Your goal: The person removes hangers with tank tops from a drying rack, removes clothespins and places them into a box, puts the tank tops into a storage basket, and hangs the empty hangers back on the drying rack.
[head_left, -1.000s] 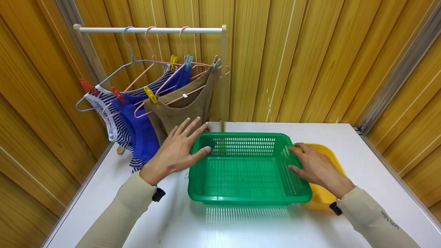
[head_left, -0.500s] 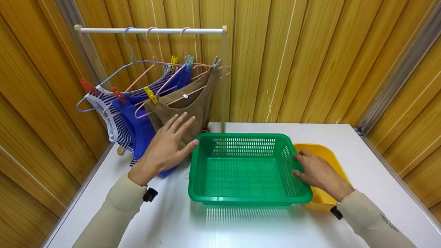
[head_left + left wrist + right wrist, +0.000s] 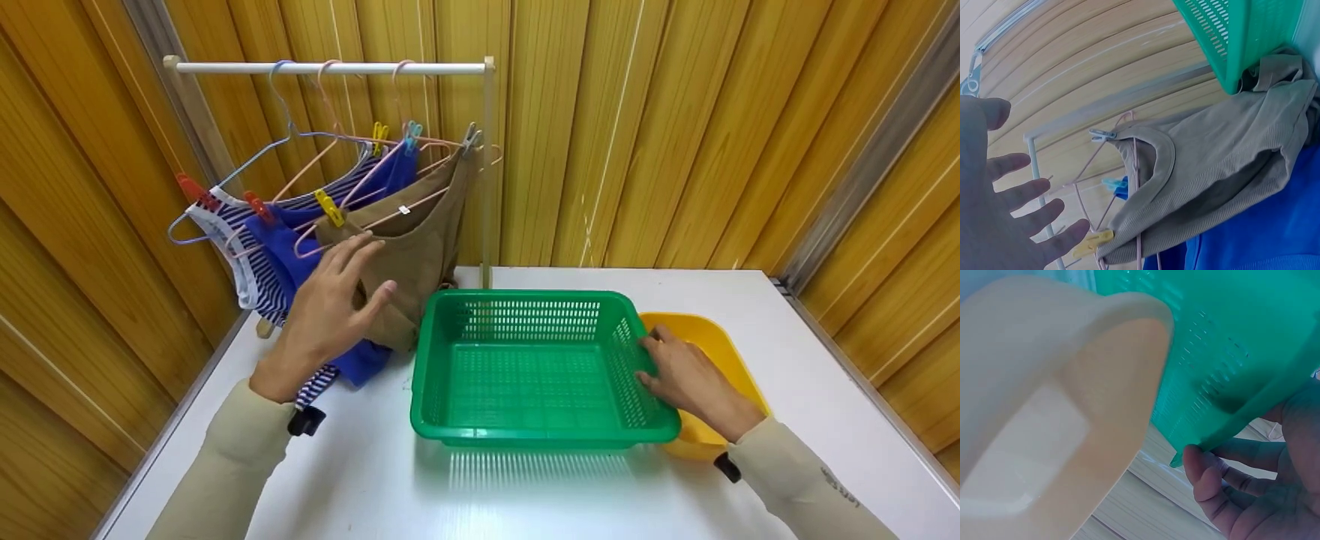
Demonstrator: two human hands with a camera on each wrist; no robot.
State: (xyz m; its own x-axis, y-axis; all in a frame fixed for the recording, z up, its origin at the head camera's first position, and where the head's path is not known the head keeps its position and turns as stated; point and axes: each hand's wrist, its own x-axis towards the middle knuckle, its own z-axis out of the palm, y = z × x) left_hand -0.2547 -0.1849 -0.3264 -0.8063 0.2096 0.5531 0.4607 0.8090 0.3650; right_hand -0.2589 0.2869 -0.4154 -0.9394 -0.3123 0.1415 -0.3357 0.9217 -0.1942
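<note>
My left hand (image 3: 319,322) is raised in front of the brown tank top (image 3: 412,262), fingers spread and holding nothing. In the left wrist view the palm and separated fingers (image 3: 1044,216) show beside that top, near a yellow clothespin (image 3: 1092,243). The tank top hangs from a pink hanger, with a clothespin at each shoulder. My right hand (image 3: 694,382) grips the right rim of the green slotted basket (image 3: 544,433), its fingers curled at the edge, as the right wrist view also shows. Nothing lies inside the basket.
Behind the brown top, a blue garment (image 3: 300,259) and a striped top (image 3: 262,281) hang from the rack's white rail (image 3: 225,68). A yellow basin (image 3: 712,337) stands right of the basket on the white table (image 3: 375,480). Wood-patterned walls (image 3: 660,135) enclose it.
My left hand has moved left from the basket's left rim to in front of the hanging clothes. My right hand's fingers have closed in on the right rim. The basket has barely moved.
</note>
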